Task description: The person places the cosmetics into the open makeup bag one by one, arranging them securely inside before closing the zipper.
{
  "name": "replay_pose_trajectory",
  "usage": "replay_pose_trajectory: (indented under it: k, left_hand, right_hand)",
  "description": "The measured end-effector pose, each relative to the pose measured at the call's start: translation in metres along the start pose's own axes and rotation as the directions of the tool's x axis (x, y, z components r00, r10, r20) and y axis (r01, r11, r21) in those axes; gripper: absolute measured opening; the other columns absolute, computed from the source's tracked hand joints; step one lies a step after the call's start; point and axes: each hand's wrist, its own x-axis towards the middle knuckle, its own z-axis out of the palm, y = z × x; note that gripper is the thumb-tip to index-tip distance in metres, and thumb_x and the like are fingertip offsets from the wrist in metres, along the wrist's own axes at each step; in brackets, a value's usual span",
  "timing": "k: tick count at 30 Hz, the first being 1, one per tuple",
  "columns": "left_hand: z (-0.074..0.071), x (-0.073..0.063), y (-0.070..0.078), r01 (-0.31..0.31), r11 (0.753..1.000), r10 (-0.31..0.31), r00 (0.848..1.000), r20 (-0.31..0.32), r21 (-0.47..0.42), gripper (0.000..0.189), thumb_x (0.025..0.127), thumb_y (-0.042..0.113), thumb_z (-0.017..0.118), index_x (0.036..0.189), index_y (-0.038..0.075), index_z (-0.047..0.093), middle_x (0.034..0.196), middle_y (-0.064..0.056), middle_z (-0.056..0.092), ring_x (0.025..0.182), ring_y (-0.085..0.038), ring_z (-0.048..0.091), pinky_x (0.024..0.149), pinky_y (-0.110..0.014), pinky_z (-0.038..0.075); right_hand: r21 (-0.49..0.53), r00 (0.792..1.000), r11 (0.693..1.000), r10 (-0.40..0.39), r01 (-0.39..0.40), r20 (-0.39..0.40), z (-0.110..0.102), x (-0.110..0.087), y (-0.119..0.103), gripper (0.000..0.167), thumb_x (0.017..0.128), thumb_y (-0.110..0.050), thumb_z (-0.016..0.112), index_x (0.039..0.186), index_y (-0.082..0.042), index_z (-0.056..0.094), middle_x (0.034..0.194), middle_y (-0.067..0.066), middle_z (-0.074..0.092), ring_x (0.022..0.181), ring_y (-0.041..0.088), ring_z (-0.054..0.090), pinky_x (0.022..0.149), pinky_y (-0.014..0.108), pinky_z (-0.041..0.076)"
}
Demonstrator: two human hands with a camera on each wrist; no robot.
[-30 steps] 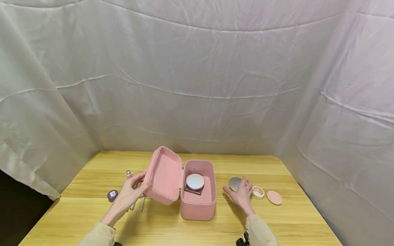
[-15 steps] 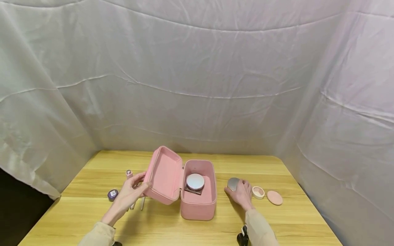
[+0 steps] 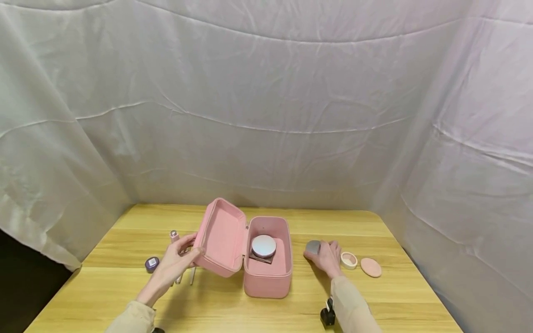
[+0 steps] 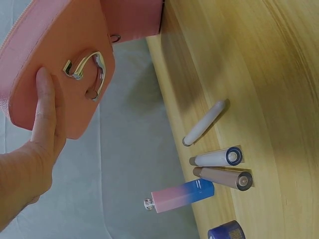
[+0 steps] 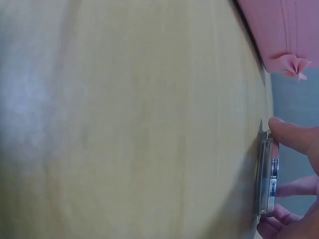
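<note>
A pink cosmetic case (image 3: 268, 286) stands with its lid (image 3: 225, 237) swung out to the left. My left hand (image 3: 176, 260) holds the lid's edge, thumb on the near rim; in the left wrist view its fingers (image 4: 46, 107) lie along the outside beside a gold handle (image 4: 99, 69). Inside the case, a round pale compact (image 3: 264, 246) lies on a dark square item (image 3: 262, 257). Right of the case, my right hand (image 3: 326, 259) grips a round silver-topped compact (image 3: 312, 247) by its edges. In the right wrist view this compact (image 5: 269, 174) sits between thumb and fingers, at the tabletop.
Right of my right hand lie a small round pan with a cream rim (image 3: 349, 260) and a flat pink puff (image 3: 371, 267). On the left are a purple-blue jar (image 3: 151, 264), a pink-and-blue tube (image 4: 182, 195) and several slim tubes (image 4: 219, 158). Grey cloth (image 3: 266, 115) hangs behind.
My right hand has closed around the silver-topped compact and shifted it slightly left, with more of its top covered. The left hand and lid stay where they were.
</note>
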Motion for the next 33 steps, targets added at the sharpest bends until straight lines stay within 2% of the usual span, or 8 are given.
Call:
replay_pose_trajectory:
  k: [9, 13, 17, 20, 27, 33]
  left_hand:
    - [-0.0002, -0.0011, 0.0002, -0.001, 1.000, 0.001, 1.000, 0.011, -0.019, 0.062, 0.098, 0.012, 0.059, 0.149, -0.012, 0.034, 0.142, -0.035, 0.048, 0.116, -0.033, 0.066, 0.085, -0.027, 0.062]
    - [-0.0002, -0.0008, 0.0006, 0.005, 1.000, -0.005, 1.000, 0.007, -0.017, 0.061, 0.098, 0.013, 0.059, 0.149, -0.011, 0.035, 0.141, -0.034, 0.049, 0.115, -0.031, 0.067, 0.085, -0.027, 0.062]
    - [0.0002, -0.0010, 0.0011, 0.008, 1.000, -0.008, 1.000, 0.000, -0.003, 0.060, 0.098, 0.013, 0.058, 0.149, -0.011, 0.035, 0.142, -0.034, 0.048, 0.118, -0.036, 0.064, 0.086, -0.029, 0.062]
    - [0.0001, -0.0016, 0.0011, 0.006, 1.000, -0.006, 1.000, 0.003, 0.006, 0.059, 0.099, 0.012, 0.056, 0.149, -0.012, 0.035, 0.143, -0.035, 0.047, 0.121, -0.041, 0.062, 0.087, -0.031, 0.062]
    - [-0.0004, -0.0019, 0.0007, 0.001, 1.000, -0.001, 1.000, 0.018, -0.010, 0.060, 0.099, 0.011, 0.056, 0.150, -0.011, 0.033, 0.144, -0.036, 0.045, 0.123, -0.041, 0.061, 0.088, -0.031, 0.062]
    - [-0.0010, -0.0009, 0.0002, 0.000, 1.000, 0.000, 1.000, 0.019, -0.013, 0.061, 0.099, 0.011, 0.056, 0.150, -0.011, 0.033, 0.145, -0.036, 0.044, 0.122, -0.041, 0.061, 0.088, -0.030, 0.062]
  right_hand:
    - [0.009, 1.000, 1.000, -0.002, 0.002, 0.019, -0.0005, 0.0017, 0.0000, 0.073, 0.080, -0.037, 0.080, 0.126, 0.015, 0.058, 0.112, 0.039, 0.049, 0.105, 0.048, 0.043, 0.089, 0.055, 0.038]
    - [0.023, 1.000, 1.000, 0.005, -0.006, 0.018, -0.0002, 0.0026, 0.0008, 0.072, 0.079, -0.035, 0.081, 0.126, 0.014, 0.058, 0.111, 0.039, 0.049, 0.106, 0.048, 0.042, 0.089, 0.055, 0.038]
    - [0.048, 0.999, 0.998, 0.032, -0.032, 0.012, 0.0001, 0.0038, 0.0007, 0.072, 0.075, -0.033, 0.083, 0.126, 0.013, 0.059, 0.108, 0.037, 0.049, 0.105, 0.048, 0.043, 0.089, 0.054, 0.039]
    - [0.072, 0.999, 0.996, 0.050, -0.051, 0.005, 0.0004, 0.0048, 0.0008, 0.071, 0.072, -0.031, 0.084, 0.123, 0.012, 0.061, 0.106, 0.035, 0.051, 0.104, 0.047, 0.045, 0.087, 0.054, 0.041]
    - [0.106, 0.998, 0.993, 0.059, -0.055, -0.033, 0.0014, 0.0067, 0.0048, 0.056, 0.069, -0.030, 0.087, 0.103, 0.011, 0.067, 0.096, 0.028, 0.059, 0.096, 0.040, 0.052, 0.080, 0.049, 0.045]
    - [0.133, 0.995, 0.991, 0.045, -0.033, -0.090, 0.0025, 0.0089, 0.0064, 0.057, 0.063, -0.027, 0.086, 0.100, 0.011, 0.067, 0.090, 0.025, 0.064, 0.089, 0.036, 0.056, 0.076, 0.045, 0.047]
